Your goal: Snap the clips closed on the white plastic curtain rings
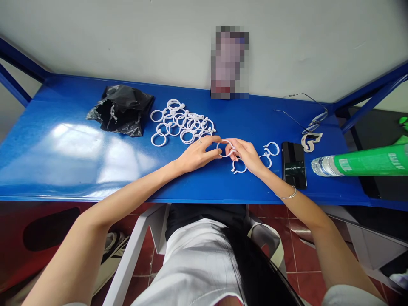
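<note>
White plastic ring sits pinched between both hands just above the blue table, near its front edge; the left hand closes thumb and fingers on the ring's left side, and the right hand grips its right side with curled fingers; a bracelet circles the right wrist. A pile of rings lies just behind the left hand; three loose rings lie beside and under the right hand. A black plastic bag rests left of the pile; a phone, a pair of glasses and a lying green-labelled bottle are to the right.
</note>
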